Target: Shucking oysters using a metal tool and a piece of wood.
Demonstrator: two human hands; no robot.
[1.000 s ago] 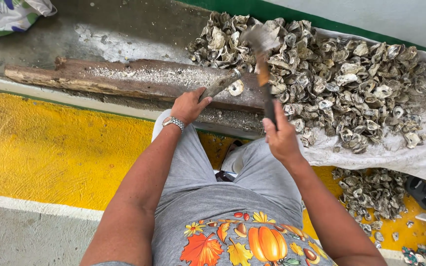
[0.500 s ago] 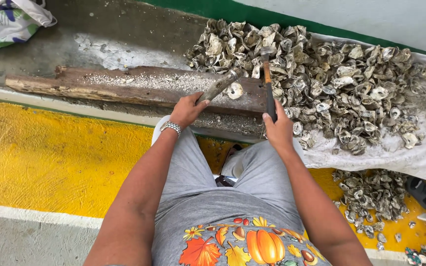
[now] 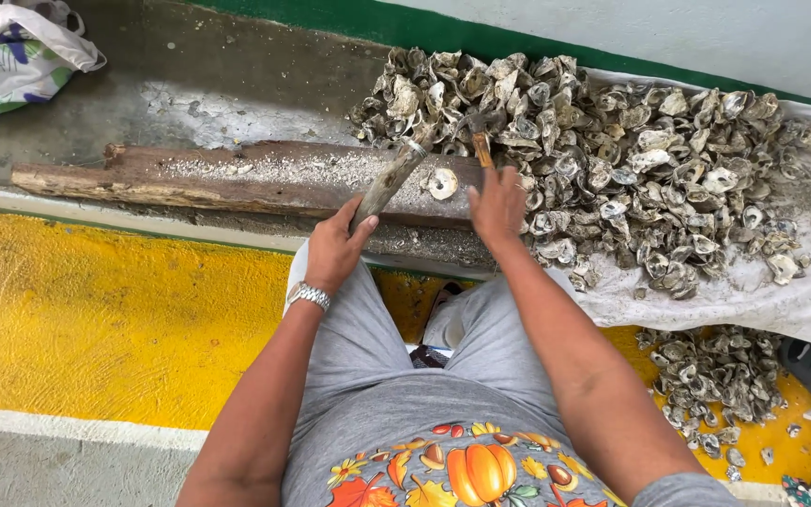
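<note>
Hundreds of rough grey oyster shells (image 3: 612,160) lie heaped on a white cloth (image 3: 800,300) against the wall, with a smaller pile (image 3: 706,385) on the yellow floor below. One pale shell (image 3: 442,182) sits on the long, weathered wooden plank (image 3: 237,178), whose top is dusted with white grit. Left hand (image 3: 335,249) is curled around a worn wooden stick (image 3: 391,178) slanting toward that shell. Right hand (image 3: 497,205) seems closed on an orange-brown handle (image 3: 482,150); its head is hard to make out among the shells.
</note>
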